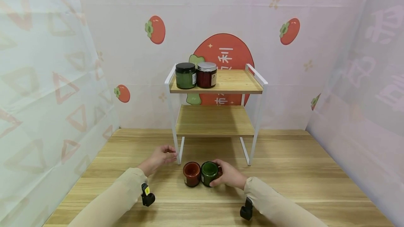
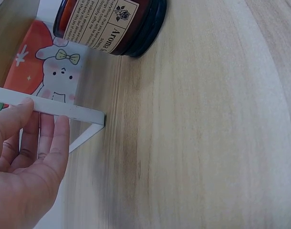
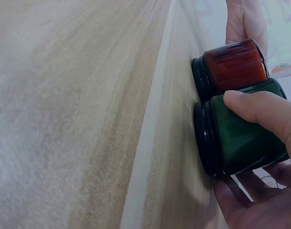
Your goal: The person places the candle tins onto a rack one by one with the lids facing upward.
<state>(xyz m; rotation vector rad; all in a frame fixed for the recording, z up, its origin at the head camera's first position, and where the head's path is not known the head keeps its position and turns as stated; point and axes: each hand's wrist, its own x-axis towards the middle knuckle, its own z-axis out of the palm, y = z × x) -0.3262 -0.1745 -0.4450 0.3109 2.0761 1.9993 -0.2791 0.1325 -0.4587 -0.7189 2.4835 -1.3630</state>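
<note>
My left hand [image 1: 161, 158] is at the front left leg of a white-framed rack; in the left wrist view its thumb and fingers [image 2: 62, 136] pinch the white leg [image 2: 81, 113]. My right hand [image 1: 229, 175] grips a green glass jar [image 1: 209, 172] from the right, thumb on the near side and fingers on the far side. Left of that jar, close against it, a red-brown glass jar [image 1: 192, 174] stands on the table. The right wrist view shows the black lid ends of the green jar [image 3: 245, 131] and the red-brown jar [image 3: 236, 64] down against the wood.
On the rack's top shelf [image 1: 236, 81], at its left, are a green jar [image 1: 185, 78] with a black lid and a dark red jar [image 1: 206, 79] with a silver lid. Below is a lower shelf [image 1: 214, 120]. Printed curtains [image 1: 126, 52] surround the wooden table [image 1: 293, 178].
</note>
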